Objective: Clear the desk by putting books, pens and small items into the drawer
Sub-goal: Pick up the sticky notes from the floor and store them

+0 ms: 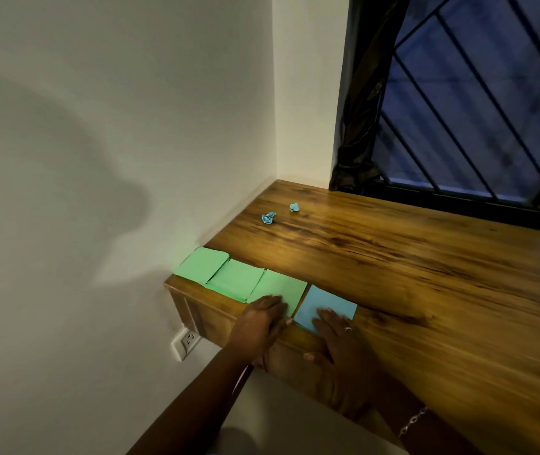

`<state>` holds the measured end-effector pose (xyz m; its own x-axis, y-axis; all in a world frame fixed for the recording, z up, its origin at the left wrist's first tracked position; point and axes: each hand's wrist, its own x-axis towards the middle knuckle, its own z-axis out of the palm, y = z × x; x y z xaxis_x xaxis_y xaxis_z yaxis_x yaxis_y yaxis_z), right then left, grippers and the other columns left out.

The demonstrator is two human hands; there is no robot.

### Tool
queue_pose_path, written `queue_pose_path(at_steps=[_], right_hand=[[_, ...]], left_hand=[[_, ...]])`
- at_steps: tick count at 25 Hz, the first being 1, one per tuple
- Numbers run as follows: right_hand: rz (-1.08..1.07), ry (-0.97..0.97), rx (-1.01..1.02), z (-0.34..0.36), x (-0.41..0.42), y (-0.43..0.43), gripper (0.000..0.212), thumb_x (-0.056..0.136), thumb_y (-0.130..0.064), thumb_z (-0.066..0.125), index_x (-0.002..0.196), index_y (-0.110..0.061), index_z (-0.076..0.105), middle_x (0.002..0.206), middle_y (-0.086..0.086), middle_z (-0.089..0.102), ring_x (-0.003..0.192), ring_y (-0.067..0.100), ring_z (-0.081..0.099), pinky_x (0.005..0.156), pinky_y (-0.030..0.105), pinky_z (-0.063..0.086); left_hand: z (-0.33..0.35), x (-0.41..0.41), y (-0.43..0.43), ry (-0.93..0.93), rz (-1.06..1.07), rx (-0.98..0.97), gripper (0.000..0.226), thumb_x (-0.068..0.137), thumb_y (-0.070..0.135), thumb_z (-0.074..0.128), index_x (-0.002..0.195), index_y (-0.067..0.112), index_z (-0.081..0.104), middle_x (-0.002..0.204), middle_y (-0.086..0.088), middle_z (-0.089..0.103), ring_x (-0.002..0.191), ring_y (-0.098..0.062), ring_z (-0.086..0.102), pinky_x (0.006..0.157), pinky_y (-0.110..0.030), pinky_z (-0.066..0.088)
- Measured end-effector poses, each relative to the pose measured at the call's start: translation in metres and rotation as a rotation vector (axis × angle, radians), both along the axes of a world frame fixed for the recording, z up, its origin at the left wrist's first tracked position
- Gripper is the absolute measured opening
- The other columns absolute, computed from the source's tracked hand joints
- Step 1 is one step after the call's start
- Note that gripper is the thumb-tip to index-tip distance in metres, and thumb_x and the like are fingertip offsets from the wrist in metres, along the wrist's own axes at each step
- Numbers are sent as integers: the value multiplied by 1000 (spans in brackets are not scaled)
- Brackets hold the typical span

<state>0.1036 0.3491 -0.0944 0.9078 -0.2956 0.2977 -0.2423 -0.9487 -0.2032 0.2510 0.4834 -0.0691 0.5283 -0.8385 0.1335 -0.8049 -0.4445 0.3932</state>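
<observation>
Head view, one frame. Landmark: the blue pad (331,302), which is lying flat at the front edge of the wooden desk (426,257).

- The right hand (340,336) is resting palm-down on the near half of the blue pad. Its fingers are lying straight and close together on the paper, and its thumb is sticking out sideways over the desk edge. Nothing is being pinched. A ring (347,328) is showing on one finger and a bracelet (411,421) at the wrist.
- The left hand (262,318) is lying flat just left of the blue pad, pressing on the first green pad (281,285). Its fingers are straight and together, and its thumb tip is pointing toward the blue pad.
- The first green pad is sitting edge to edge with the blue pad. The second green pad (237,279) and the third green pad (201,264) are running on leftward from it in a row, each overlapping the next, and the third is reaching the desk's left end.
- Two crumpled blue paper balls, the larger ball (269,218) and the smaller ball (294,207), are sitting well behind the blue pad and to its left, near the wall corner, apart from each other.
- A barred window (475,110) and a dark curtain (360,110) are standing far behind the blue pad; a wall socket (187,341) is showing below and left of it.
</observation>
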Motion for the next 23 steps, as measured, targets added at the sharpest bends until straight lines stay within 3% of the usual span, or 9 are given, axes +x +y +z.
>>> queue_pose_path(at_steps=[5, 9, 12, 14, 16, 18, 20, 21, 23], right_hand=[[12, -88, -77, -1, 5, -2, 62, 95, -57, 9, 113, -16, 52, 114, 7, 68, 107, 24, 63, 96, 33, 30], [-32, 15, -107, 5, 4, 0, 78, 95, -57, 6, 104, -13, 69, 114, 6, 68, 106, 24, 65, 102, 33, 23], [-62, 98, -109, 13, -2, 0, 73, 94, -58, 8, 115, -12, 61, 118, 10, 66, 119, 28, 51, 109, 37, 9], [-87, 154, -93, 22, -10, -1, 66, 95, -57, 8, 123, -12, 47, 122, 13, 63, 123, 27, 40, 111, 39, 7], [-134, 182, -89, 26, -20, -1, 65, 95, -56, 7, 126, -11, 41, 125, 15, 61, 124, 28, 35, 111, 39, 7], [-203, 168, -88, 26, -39, 2, 63, 94, -56, 11, 128, -11, 39, 126, 16, 60, 125, 28, 36, 111, 41, 15], [-296, 179, -89, 27, -64, 9, 62, 87, -55, 25, 125, -11, 45, 125, 15, 61, 123, 30, 45, 103, 44, 39], [-336, 206, -77, 27, -79, 13, 63, 81, -54, 31, 123, -11, 50, 123, 15, 62, 121, 32, 52, 95, 47, 46], [-430, 235, -72, 23, -117, 28, 64, 76, -52, 36, 120, -10, 58, 123, 15, 62, 116, 33, 57, 91, 51, 47]], left_hand=[[-3, 0, 0, -20, 8, 16, 68, 84, 55, 23, 122, 13, 60, 136, -8, 53, 127, -23, 48, 106, -33, 37], [-3, 1, 0, -59, -14, 25, 62, 88, 51, 27, 125, 13, 58, 138, -8, 51, 129, -23, 46, 108, -34, 35], [0, -3, -2, -145, -23, 55, 54, 96, 44, 32, 138, 13, 43, 150, -7, 35, 140, -23, 30, 115, -33, 20], [4, -9, -6, -188, -32, 77, 64, 95, 51, 18, 145, 12, 30, 155, -7, 22, 144, -22, 18, 118, -32, 8], [6, -25, -11, -208, -81, 51, 81, 86, 57, 0, 145, 10, 27, 155, -10, 21, 145, -27, 16, 117, -35, 5], [7, -45, -17, -229, -147, 41, 84, 86, 58, -3, 144, 7, 30, 153, -14, 24, 143, -32, 20, 114, -40, 6], [8, -67, -19, -214, -211, 106, 85, 87, 60, -5, 144, 7, 29, 153, -15, 23, 143, -32, 19, 113, -42, 5], [8, -80, -19, -221, -246, 112, 83, 91, 58, -4, 140, 5, 37, 149, -17, 32, 139, -35, 28, 112, -47, 15], [2, -110, -13, -231, -328, 96, 74, 97, 50, 3, 128, 4, 53, 136, -19, 51, 126, -37, 48, 103, -50, 36]])
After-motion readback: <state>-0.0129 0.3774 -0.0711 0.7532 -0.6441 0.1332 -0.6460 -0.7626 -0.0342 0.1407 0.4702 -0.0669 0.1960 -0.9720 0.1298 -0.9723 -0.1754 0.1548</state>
